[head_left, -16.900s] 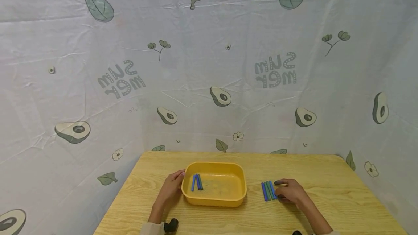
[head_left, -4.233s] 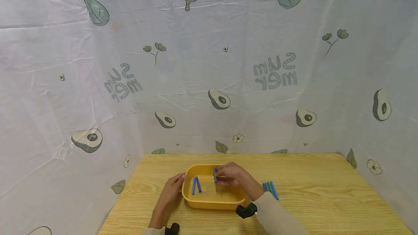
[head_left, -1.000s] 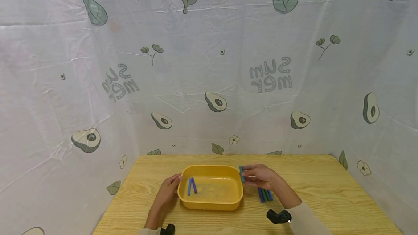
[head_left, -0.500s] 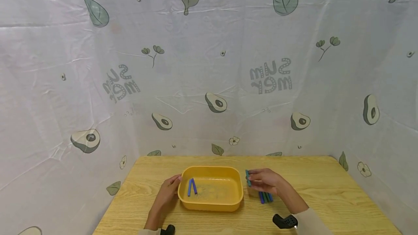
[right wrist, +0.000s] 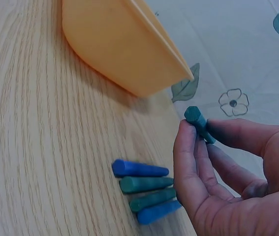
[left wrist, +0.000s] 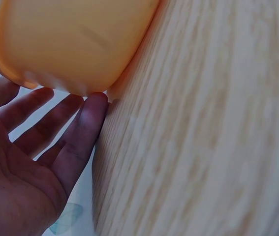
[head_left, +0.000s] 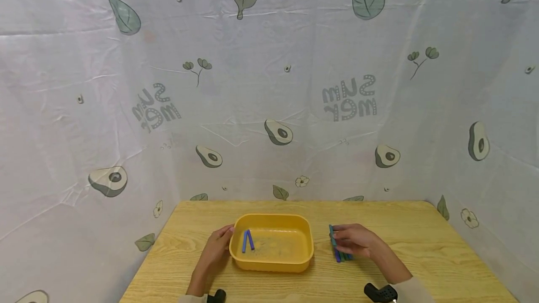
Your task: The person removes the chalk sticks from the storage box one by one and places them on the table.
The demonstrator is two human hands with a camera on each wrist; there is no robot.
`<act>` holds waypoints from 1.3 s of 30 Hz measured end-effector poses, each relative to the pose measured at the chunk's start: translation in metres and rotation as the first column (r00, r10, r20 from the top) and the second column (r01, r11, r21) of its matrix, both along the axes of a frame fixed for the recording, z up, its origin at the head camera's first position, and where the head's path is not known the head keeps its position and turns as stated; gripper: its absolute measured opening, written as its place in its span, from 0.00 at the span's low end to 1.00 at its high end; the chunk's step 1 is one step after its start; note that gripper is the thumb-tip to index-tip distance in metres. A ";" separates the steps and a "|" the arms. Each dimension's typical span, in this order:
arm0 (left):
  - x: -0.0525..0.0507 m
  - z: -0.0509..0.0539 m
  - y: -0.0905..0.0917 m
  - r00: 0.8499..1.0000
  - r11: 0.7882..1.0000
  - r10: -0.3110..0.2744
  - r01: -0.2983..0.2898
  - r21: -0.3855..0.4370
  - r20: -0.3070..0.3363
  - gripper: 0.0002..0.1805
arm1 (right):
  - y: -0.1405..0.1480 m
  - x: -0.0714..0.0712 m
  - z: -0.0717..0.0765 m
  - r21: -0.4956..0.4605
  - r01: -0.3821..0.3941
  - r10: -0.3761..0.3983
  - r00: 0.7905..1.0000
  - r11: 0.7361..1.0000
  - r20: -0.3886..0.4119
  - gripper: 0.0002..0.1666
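We pinch a teal stick (right wrist: 192,114) in the right hand (head_left: 357,238), likely for fine control, near four sticks (right wrist: 146,185) on the table (head_left: 404,256); the left hand (head_left: 215,246), fingers loosely extended, touches the yellow tub (head_left: 271,265), presumably steadying it; two sticks (head_left: 244,242) lie inside.

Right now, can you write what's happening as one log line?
left hand: touches yellow tray | right hand: pinches teal stick | inside tray: two bluish sticks | on table: four sticks, side by side
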State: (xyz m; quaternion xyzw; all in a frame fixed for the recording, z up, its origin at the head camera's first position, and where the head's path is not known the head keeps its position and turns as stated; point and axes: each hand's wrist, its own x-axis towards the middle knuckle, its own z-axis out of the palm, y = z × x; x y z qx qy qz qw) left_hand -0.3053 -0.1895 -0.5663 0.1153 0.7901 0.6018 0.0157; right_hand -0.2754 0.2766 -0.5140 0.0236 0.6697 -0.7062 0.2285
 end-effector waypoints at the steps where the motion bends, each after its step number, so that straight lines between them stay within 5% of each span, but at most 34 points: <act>1: 0.000 0.000 0.000 1.000 1.000 0.004 -0.004 -0.002 -0.003 0.29 | 0.002 0.000 -0.001 0.010 0.004 -0.004 1.000 1.000 0.001 0.43; 27: -0.003 -0.001 0.001 0.999 0.998 0.027 -0.029 -0.049 -0.023 0.28 | 0.042 0.010 -0.011 0.092 0.088 -0.087 0.996 0.992 -0.010 0.44; 39: -0.002 -0.002 0.001 1.000 0.999 0.028 -0.028 -0.028 -0.008 0.28 | 0.042 0.013 -0.016 0.196 0.123 -0.106 0.990 0.973 -0.094 0.39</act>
